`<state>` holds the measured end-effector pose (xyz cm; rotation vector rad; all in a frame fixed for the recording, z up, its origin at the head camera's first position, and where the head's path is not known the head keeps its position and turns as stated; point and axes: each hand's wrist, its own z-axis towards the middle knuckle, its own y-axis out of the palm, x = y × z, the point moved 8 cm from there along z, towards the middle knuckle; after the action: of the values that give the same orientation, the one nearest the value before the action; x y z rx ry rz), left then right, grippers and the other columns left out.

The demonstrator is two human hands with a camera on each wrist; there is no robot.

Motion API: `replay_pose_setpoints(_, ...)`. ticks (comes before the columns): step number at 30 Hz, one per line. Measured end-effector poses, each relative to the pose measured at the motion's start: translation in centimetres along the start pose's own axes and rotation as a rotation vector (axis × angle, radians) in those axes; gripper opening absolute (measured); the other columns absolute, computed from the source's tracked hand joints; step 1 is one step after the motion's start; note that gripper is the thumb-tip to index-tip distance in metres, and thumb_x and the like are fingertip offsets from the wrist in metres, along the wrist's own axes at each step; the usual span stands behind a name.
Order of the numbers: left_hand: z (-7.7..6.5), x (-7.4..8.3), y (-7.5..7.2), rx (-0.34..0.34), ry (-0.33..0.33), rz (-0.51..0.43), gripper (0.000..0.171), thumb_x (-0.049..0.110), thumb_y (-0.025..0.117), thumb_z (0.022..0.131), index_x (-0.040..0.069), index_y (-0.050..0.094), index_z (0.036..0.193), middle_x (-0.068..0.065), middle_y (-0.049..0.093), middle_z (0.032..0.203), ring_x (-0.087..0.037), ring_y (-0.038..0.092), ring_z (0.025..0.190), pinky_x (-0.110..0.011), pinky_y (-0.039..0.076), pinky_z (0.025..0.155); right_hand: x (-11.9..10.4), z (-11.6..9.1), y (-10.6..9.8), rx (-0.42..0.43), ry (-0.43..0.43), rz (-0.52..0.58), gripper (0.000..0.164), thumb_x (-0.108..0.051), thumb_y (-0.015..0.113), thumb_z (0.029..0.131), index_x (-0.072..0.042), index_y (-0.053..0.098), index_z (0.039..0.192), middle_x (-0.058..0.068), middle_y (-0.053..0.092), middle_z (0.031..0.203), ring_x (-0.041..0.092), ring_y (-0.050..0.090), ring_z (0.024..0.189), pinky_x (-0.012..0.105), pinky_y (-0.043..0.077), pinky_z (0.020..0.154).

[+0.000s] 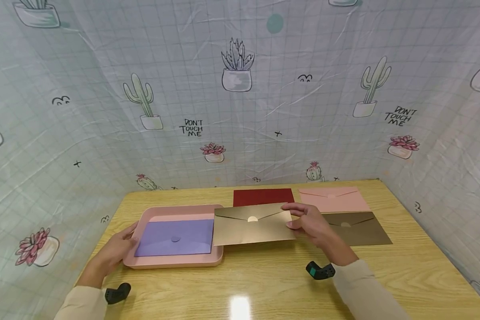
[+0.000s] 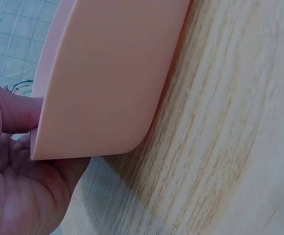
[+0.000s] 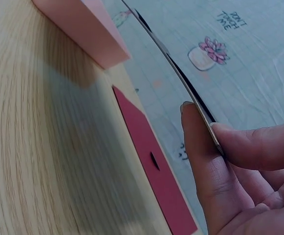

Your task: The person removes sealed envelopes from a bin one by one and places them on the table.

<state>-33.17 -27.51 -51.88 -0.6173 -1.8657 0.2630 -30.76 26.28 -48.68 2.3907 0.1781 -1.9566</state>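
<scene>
A pink tray stands on the table at the left, with a purple envelope lying in it. My left hand grips the tray's left end; in the left wrist view the thumb lies over the rim and fingers pass beneath the tray. My right hand pinches the right edge of a gold envelope, held above the table just right of the tray. The right wrist view shows this envelope edge-on between thumb and fingers, over the red envelope.
The red envelope lies at the back, partly covered by the gold one. A pink envelope and a brown envelope lie at the right, the brown one partly behind my right hand. A patterned curtain surrounds the wooden table.
</scene>
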Motion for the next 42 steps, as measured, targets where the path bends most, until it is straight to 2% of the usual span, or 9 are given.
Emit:
replay_pose_setpoints(7,0.0,0.2,-0.1,0.014,-0.004,-0.014,0.064,0.012,0.033,0.112,0.003,0.000,0.166,-0.035,0.005,0.169,-0.055,0.015,0.156,-0.064,0.025,0.125,0.4,-0.5,-1.4,-0.002,-0.003,-0.022,0.054,0.010,0.063,0.093,0.004,0.054,0.146,0.033,0.033,0.165,0.006,0.070,0.088,0.022,0.056,0.065)
replay_pose_setpoints(10,-0.2,0.3,-0.1,0.034,-0.006,-0.017,0.063,0.011,0.034,0.112,0.001,0.002,0.165,-0.035,0.007,0.169,-0.055,0.017,0.156,-0.063,0.027,0.124,0.7,-0.6,-1.9,0.005,-0.001,-0.007,0.054,0.011,0.063,0.093,0.004,0.055,0.145,0.030,0.041,0.160,0.005,0.069,0.083,0.021,0.056,0.064)
replay_pose_setpoints(14,-0.4,0.5,-0.2,0.058,-0.002,-0.025,0.063,0.009,0.036,0.111,0.000,0.006,0.165,-0.036,0.011,0.168,-0.054,0.019,0.155,-0.062,0.029,0.123,0.9,-0.6,-2.5,0.008,-0.001,0.012,0.055,0.011,0.064,0.092,0.005,0.054,0.145,0.015,0.062,0.138,0.005,0.066,0.077,0.020,0.054,0.062)
replay_pose_setpoints(18,-0.3,0.6,-0.3,0.080,0.000,-0.035,0.064,0.008,0.039,0.110,0.001,0.010,0.166,-0.037,0.016,0.167,-0.054,0.024,0.154,-0.060,0.033,0.121,1.4,-0.8,-3.0,0.001,0.003,0.014,0.054,0.011,0.064,0.092,0.006,0.054,0.145,0.000,0.068,0.123,0.005,0.067,0.079,0.020,0.056,0.065)
replay_pose_setpoints(21,-0.3,0.5,-0.5,0.081,0.000,-0.072,0.066,0.006,0.042,0.109,0.004,0.011,0.167,-0.035,0.016,0.168,-0.054,0.024,0.154,-0.058,0.033,0.121,1.7,-1.0,-3.2,-0.005,0.008,0.000,0.054,0.009,0.065,0.093,0.005,0.054,0.145,0.012,0.067,0.132,0.006,0.068,0.082,0.021,0.058,0.068)
replay_pose_setpoints(26,-0.3,0.3,-0.8,0.067,-0.006,-0.139,0.072,0.004,0.046,0.107,0.010,0.010,0.168,-0.033,0.013,0.169,-0.053,0.023,0.155,-0.055,0.034,0.119,2.2,-1.3,-3.4,-0.018,0.014,-0.034,0.054,0.006,0.064,0.095,0.004,0.052,0.148,0.030,0.041,0.161,0.006,0.071,0.087,0.023,0.058,0.068)
replay_pose_setpoints(31,-0.4,0.3,-1.0,0.053,-0.012,-0.135,0.068,0.006,0.046,0.107,0.011,0.014,0.167,-0.033,0.014,0.169,-0.052,0.024,0.156,-0.045,0.047,0.115,2.8,-1.5,-3.7,-0.019,0.023,-0.049,0.055,0.005,0.063,0.096,0.004,0.051,0.149,0.032,0.034,0.164,0.006,0.071,0.090,0.024,0.058,0.068)
replay_pose_setpoints(38,-0.2,0.1,-1.2,0.026,-0.016,-0.138,0.065,0.006,0.044,0.108,0.011,0.017,0.167,-0.034,0.009,0.170,-0.052,0.020,0.157,-0.049,0.040,0.118,3.6,-1.1,-3.7,-0.023,0.024,-0.054,0.054,0.004,0.063,0.096,0.004,0.051,0.148,0.031,0.034,0.165,0.005,0.068,0.084,0.022,0.055,0.063)
replay_pose_setpoints(42,-0.1,-0.2,-1.2,0.020,-0.026,-0.145,0.064,0.009,0.044,0.109,0.013,0.018,0.167,-0.034,0.008,0.170,-0.051,0.021,0.157,-0.045,0.048,0.115,3.9,-0.8,-3.6,-0.010,0.033,-0.060,0.053,0.005,0.063,0.096,0.004,0.051,0.148,0.031,0.036,0.164,0.004,0.062,0.076,0.022,0.050,0.059)
